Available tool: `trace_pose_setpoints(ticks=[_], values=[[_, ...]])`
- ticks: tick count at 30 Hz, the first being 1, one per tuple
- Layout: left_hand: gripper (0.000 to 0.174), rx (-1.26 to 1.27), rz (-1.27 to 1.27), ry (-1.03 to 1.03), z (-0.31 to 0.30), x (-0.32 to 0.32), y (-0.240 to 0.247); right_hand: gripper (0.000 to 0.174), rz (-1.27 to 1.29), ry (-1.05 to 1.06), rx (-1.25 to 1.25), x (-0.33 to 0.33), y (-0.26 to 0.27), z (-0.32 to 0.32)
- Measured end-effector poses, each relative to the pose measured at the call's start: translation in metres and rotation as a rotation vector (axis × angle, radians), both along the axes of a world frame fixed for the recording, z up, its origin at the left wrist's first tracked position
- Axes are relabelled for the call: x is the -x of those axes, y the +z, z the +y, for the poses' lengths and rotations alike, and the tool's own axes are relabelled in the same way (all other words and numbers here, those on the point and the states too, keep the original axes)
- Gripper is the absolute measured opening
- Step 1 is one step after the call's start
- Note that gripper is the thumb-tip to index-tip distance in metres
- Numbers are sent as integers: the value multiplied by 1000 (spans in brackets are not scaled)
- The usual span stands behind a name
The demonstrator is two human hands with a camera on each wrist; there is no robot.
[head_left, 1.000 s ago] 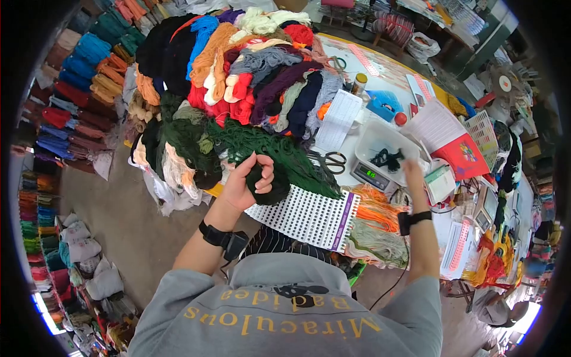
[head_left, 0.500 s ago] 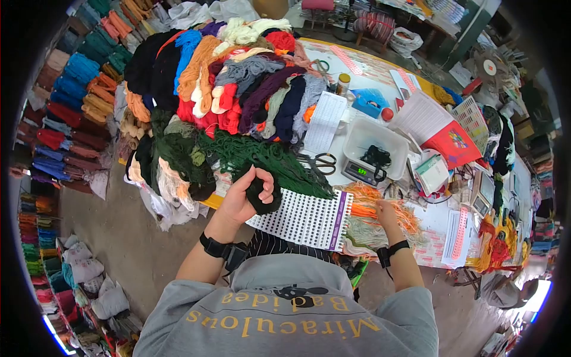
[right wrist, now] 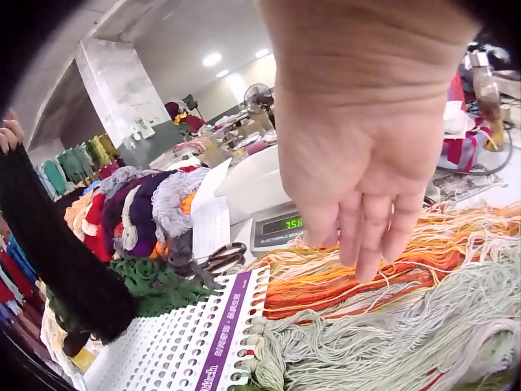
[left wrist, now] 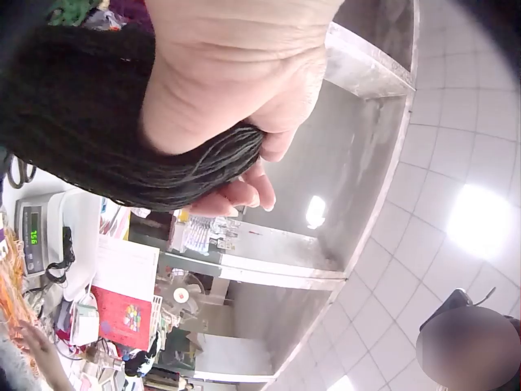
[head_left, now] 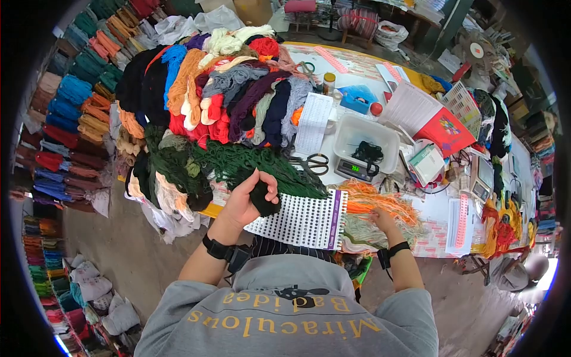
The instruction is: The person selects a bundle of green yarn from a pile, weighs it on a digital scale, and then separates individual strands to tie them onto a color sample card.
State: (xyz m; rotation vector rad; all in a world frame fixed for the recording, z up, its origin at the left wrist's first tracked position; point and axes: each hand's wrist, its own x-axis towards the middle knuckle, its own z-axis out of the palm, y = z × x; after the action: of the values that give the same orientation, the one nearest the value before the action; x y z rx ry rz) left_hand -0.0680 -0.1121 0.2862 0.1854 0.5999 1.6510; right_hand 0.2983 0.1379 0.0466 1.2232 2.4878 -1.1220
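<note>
My left hand [head_left: 245,199] grips a black yarn skein [left wrist: 81,130], its fingers curled round the strands. In the right wrist view the skein hangs down beside the white punched card [right wrist: 163,334] with a purple strip. My right hand [right wrist: 362,163] holds nothing, its fingers loosely extended with the tips right at the orange threads [right wrist: 326,281]. Pale grey-green threads [right wrist: 358,346] lie nearer the table edge. Beyond that hand, a clear plastic tub [head_left: 386,143] holds a small dark yarn bundle [head_left: 367,152] on a digital scale [head_left: 351,168] with lit green digits.
A large heap of coloured yarn [head_left: 208,89] covers the table's left side, with dark green yarn [head_left: 244,162] in front. Black-handled scissors [head_left: 316,164] lie left of the scale. A printed sheet [head_left: 313,122], red booklet [head_left: 446,132] and second scale [head_left: 482,177] are further along.
My right hand has drawn back from beside the tub to the orange threads. The scale's digits have changed. My left hand keeps its grip on the black skein.
</note>
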Motion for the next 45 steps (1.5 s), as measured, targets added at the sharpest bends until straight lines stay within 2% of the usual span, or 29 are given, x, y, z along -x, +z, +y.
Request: trace_pose_setpoints(ticks=[2,6,8,11,14,16,21,23,24,26,30,32,33,34,36,39,40,42,44,45], values=[[39,90,61,61,0,-2,3,29,-35,-49,68,2,-4,3],[39,75,94,71,-2,-1,2,29,-18,22,64,7,-33,16],[39,98,66,90,-3,-1,3,30,1,-41,109,13,-45,23],[39,131,33,84,-7,2,2,36,91,-129,132,32,-22,27],[39,160,17,98,-11,4,0,38,145,-190,116,49,-26,38],[39,159,12,107,-15,8,-2,38,147,-175,87,50,-59,53],[39,148,18,144,-22,12,-5,46,138,-130,68,69,-55,65],[39,130,50,157,-23,11,-3,58,179,-243,14,78,-53,65],[39,133,49,160,-23,10,-3,58,178,-241,17,84,-46,64],[40,156,57,160,-23,9,-2,64,157,-369,61,95,-34,63],[43,110,4,106,-28,10,-9,56,173,-292,-56,96,-98,89],[48,149,-34,38,-29,11,-8,41,79,-283,-5,96,-109,93],[50,103,-19,-16,-28,12,-9,23,98,-304,-68,99,-91,85],[50,99,-20,-9,-26,10,-8,23,99,-296,-72,101,-70,80],[50,147,-124,-17,-18,4,1,18,65,-160,-463,101,-43,72],[53,114,-146,-62,-12,-2,4,22,48,-237,-613,126,54,46],[54,102,-141,-91,-8,-4,6,22,46,-234,-625,132,68,46],[56,89,-176,-114,-2,-9,3,21,408,-114,-441,145,95,48],[57,34,-230,-188,5,-13,1,22,538,-177,174,170,169,12],[59,-4,-305,-222,9,-14,-2,22,543,-139,261,179,205,-10]])
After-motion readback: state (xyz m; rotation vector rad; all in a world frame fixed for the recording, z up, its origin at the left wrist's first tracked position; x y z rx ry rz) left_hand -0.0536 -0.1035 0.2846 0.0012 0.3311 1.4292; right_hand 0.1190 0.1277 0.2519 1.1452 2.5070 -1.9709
